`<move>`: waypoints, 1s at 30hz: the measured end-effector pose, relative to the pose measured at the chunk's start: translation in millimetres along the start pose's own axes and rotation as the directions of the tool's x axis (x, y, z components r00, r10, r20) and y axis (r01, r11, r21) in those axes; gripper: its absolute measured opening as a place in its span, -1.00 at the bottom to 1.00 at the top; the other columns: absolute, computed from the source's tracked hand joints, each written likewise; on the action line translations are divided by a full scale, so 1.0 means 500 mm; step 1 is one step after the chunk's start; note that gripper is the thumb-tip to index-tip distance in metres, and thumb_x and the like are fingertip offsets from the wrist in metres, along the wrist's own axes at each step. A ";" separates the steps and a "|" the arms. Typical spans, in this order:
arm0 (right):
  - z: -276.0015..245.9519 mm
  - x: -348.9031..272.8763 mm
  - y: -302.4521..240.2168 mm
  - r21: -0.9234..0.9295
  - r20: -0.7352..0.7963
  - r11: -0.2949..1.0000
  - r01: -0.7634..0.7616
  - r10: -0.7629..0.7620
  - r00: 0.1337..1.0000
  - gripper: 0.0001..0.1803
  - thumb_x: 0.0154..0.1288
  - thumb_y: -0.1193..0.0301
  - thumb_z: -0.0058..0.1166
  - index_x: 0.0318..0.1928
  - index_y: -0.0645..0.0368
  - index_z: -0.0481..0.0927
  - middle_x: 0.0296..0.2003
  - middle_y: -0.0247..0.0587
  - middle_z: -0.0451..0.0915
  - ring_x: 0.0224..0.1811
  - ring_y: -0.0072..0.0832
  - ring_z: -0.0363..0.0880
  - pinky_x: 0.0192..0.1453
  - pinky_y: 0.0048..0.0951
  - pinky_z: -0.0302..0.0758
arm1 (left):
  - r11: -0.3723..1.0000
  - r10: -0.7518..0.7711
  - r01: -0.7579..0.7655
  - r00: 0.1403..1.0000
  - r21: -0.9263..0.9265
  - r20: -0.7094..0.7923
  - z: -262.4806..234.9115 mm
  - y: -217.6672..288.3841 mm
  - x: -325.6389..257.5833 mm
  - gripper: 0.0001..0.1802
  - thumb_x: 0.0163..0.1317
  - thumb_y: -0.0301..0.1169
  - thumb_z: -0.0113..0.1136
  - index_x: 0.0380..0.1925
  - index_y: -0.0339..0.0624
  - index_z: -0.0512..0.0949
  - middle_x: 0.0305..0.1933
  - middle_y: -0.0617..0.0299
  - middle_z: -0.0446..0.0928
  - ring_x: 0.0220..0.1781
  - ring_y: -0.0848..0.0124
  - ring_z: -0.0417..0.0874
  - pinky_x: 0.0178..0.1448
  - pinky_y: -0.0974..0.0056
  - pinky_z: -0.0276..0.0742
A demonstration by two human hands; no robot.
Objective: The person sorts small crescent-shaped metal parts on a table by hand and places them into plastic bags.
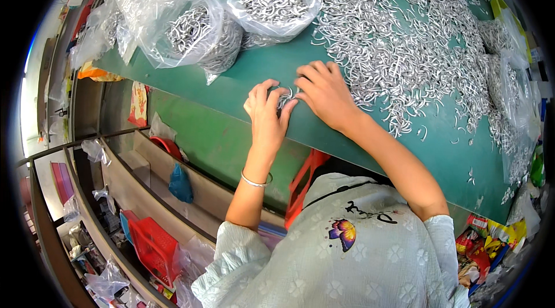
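Two clear plastic bags [191,33] [274,2] of silvery metal hooks stand at the far left of the green surface [254,77]; more clear bags [511,94] line its right edge, and colourful red-and-yellow wrappers [485,238] lie below its right corner

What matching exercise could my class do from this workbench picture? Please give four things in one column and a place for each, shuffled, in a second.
Things
1. Clear bags of metal hooks
2. Loose heap of metal hooks
3. Small bunch of hooks
4. Red plastic basket

Places
A. Between the left hand and right hand
B. Low on the left, below the green table
C. Far left of the tabletop
D. Spread over the tabletop's right

Pairs: 1-C, 2-D, 3-A, 4-B
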State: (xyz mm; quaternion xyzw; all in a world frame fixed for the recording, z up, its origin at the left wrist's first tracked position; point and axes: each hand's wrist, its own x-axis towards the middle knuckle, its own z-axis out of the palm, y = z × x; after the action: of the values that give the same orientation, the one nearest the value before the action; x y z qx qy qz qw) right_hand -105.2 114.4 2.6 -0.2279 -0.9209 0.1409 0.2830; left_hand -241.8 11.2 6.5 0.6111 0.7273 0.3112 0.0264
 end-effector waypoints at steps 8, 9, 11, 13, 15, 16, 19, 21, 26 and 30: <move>-0.088 -0.065 -0.021 -0.058 0.120 0.990 -0.132 0.138 0.983 -0.79 0.02 0.41 0.30 -0.32 0.13 0.56 -0.22 -0.27 0.48 -0.07 -0.31 0.40 0.04 -0.26 0.26 | 1.000 0.001 -0.002 1.000 -0.029 -0.031 -0.005 -0.036 0.017 -0.67 0.06 -0.43 0.38 -0.14 -0.14 0.57 0.06 0.16 0.47 0.10 0.17 0.45 0.20 0.10 0.23; -0.085 -0.070 -0.034 -0.038 0.129 0.992 -0.120 0.124 0.984 -0.79 0.02 0.41 0.30 -0.32 0.13 0.56 -0.21 -0.26 0.48 -0.06 -0.31 0.40 0.04 -0.26 0.26 | 0.999 0.006 -0.008 0.999 -0.043 -0.033 -0.005 -0.038 0.027 -0.66 0.06 -0.43 0.39 -0.13 -0.14 0.57 0.06 0.16 0.47 0.10 0.17 0.45 0.20 0.09 0.23; -0.077 -0.075 -0.050 0.003 0.136 0.996 -0.093 0.092 0.986 -0.78 0.02 0.41 0.31 -0.32 0.13 0.55 -0.20 -0.26 0.48 -0.06 -0.31 0.40 0.04 -0.25 0.26 | 0.999 0.005 -0.007 1.000 -0.044 -0.024 -0.011 -0.038 0.039 -0.64 0.06 -0.43 0.38 -0.10 -0.15 0.56 0.07 0.13 0.45 0.14 0.13 0.43 0.23 0.06 0.21; -0.085 -0.073 -0.048 0.060 0.127 0.990 -0.124 0.116 0.985 -0.76 0.03 0.40 0.31 -0.28 0.12 0.56 -0.17 -0.27 0.48 -0.03 -0.31 0.40 0.06 -0.24 0.26 | 1.000 0.018 -0.017 1.000 0.009 -0.020 -0.020 -0.036 0.036 -0.63 0.06 -0.44 0.37 -0.09 -0.15 0.56 0.09 0.10 0.42 0.18 0.10 0.40 0.24 0.04 0.19; -0.093 -0.078 -0.033 0.105 0.094 0.973 -0.206 0.196 0.976 -0.75 0.03 0.40 0.30 -0.24 0.11 0.56 -0.15 -0.28 0.49 -0.02 -0.31 0.40 0.06 -0.24 0.26 | 0.997 0.069 -0.069 0.998 0.032 0.002 -0.025 -0.037 0.035 -0.62 0.07 -0.45 0.36 -0.07 -0.15 0.55 0.09 0.10 0.42 0.19 0.10 0.40 0.24 0.04 0.19; -0.099 -0.081 -0.029 0.079 0.072 0.970 -0.230 0.225 0.972 -0.72 0.04 0.41 0.30 -0.20 0.11 0.56 -0.12 -0.27 0.48 0.00 -0.30 0.41 0.08 -0.23 0.27 | 0.995 0.095 -0.096 0.995 0.040 0.013 -0.024 -0.037 0.035 -0.62 0.07 -0.45 0.35 -0.06 -0.15 0.55 0.10 0.09 0.42 0.20 0.09 0.39 0.25 0.03 0.18; -0.092 -0.091 -0.047 0.036 0.146 0.990 -0.137 0.131 0.981 -0.71 0.04 0.43 0.30 -0.18 0.12 0.55 -0.09 -0.24 0.47 -0.02 -0.28 0.42 0.07 -0.22 0.28 | 0.991 0.120 -0.118 0.992 0.062 -0.027 -0.013 -0.044 0.046 -0.62 0.08 -0.45 0.34 -0.05 -0.15 0.54 0.09 0.09 0.42 0.18 0.09 0.40 0.24 0.03 0.20; -0.096 -0.104 -0.055 0.010 0.138 0.989 -0.146 0.144 0.980 -0.62 0.03 0.43 0.31 -0.09 0.13 0.55 -0.01 -0.21 0.47 0.08 -0.25 0.41 0.10 -0.22 0.28 | 0.995 0.095 -0.096 0.995 -0.037 -0.038 -0.013 -0.016 0.037 -0.64 0.08 -0.47 0.34 -0.07 -0.14 0.56 0.09 0.10 0.45 0.17 0.11 0.44 0.24 0.07 0.23; -0.168 -0.151 -0.025 -0.172 0.001 0.925 -0.340 0.345 0.938 -0.53 0.06 0.33 0.34 0.03 0.01 0.55 0.22 -0.16 0.38 0.34 -0.13 0.24 0.32 0.04 0.15 | 0.971 0.122 -0.092 0.984 -0.222 0.129 -0.004 0.084 -0.043 -0.71 0.08 -0.53 0.33 -0.15 -0.14 0.58 -0.10 0.14 0.49 0.01 0.19 0.50 0.11 0.15 0.27; -0.208 -0.225 0.015 -0.265 0.119 0.911 -0.315 0.355 0.927 -0.62 0.11 0.37 0.30 -0.02 -0.02 0.58 0.21 -0.17 0.40 0.37 -0.13 0.24 0.39 0.06 0.10 | 0.986 0.029 -0.020 0.998 -0.166 0.053 0.026 0.079 -0.051 -0.77 0.08 -0.57 0.32 -0.23 -0.15 0.59 -0.17 0.19 0.47 -0.08 0.23 0.48 0.03 0.19 0.25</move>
State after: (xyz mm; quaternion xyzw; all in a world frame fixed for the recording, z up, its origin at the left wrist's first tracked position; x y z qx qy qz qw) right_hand 41.3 78.3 31.4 -0.4033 -0.8983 0.0929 0.1478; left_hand -195.3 -3.9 6.4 0.6240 0.6905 0.3537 0.0935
